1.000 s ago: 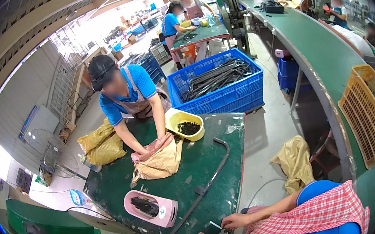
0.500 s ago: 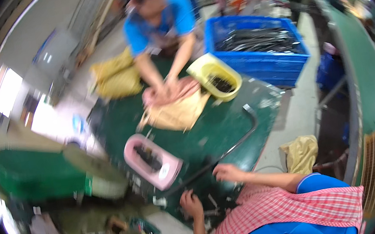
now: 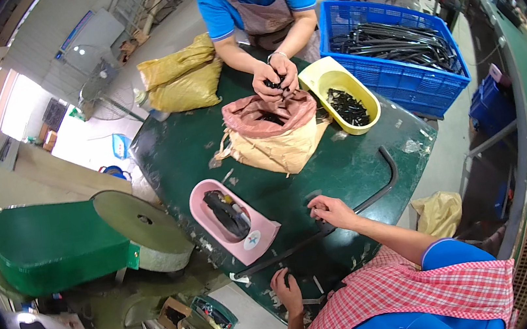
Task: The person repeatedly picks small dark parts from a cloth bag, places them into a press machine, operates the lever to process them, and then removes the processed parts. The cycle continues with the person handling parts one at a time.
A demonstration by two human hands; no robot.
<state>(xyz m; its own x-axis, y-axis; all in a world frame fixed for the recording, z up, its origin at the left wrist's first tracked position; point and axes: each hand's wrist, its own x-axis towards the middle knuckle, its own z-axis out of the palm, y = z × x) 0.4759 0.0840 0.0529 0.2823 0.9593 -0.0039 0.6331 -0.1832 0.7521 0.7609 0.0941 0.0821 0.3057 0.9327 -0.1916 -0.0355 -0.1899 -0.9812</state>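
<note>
The head view, read with twelve o'clock at its top, showed a bent black tube [image 3: 376, 198] lying on the green table [image 3: 199, 149], its long axis running from about eight o'clock to two, the far end hooking round toward half past eleven. A dark bracket [image 3: 326, 228] sat on its middle stretch. The right hand [image 3: 331, 210] was the nearer: it was at the bracket's one o'clock, just beside it, with the forearm coming in from four o'clock and passing over the tube. Its fingers were bent and pointed toward ten; a dark, blurred object [image 3: 312, 194] showed by the fingertips, and whether they gripped it could not be told. The left hand [image 3: 287, 290] was apart from the tube, whose shaft crossed its twelve o'clock and whose near end lay at its ten; its fingers were curled, and whether they closed on anything was unclear. A thin white stick [image 3: 318, 284] lay at that hand's three o'clock. Farther out, a pink tub [image 3: 264, 246] stood at eleven from the tube's near stretch. From the right hand, an open sack [image 3: 275, 153] stood at eleven, where a co-worker [image 3: 262, 17] cupped small black pieces, and a blue crate [image 3: 393, 93] at one.
</note>
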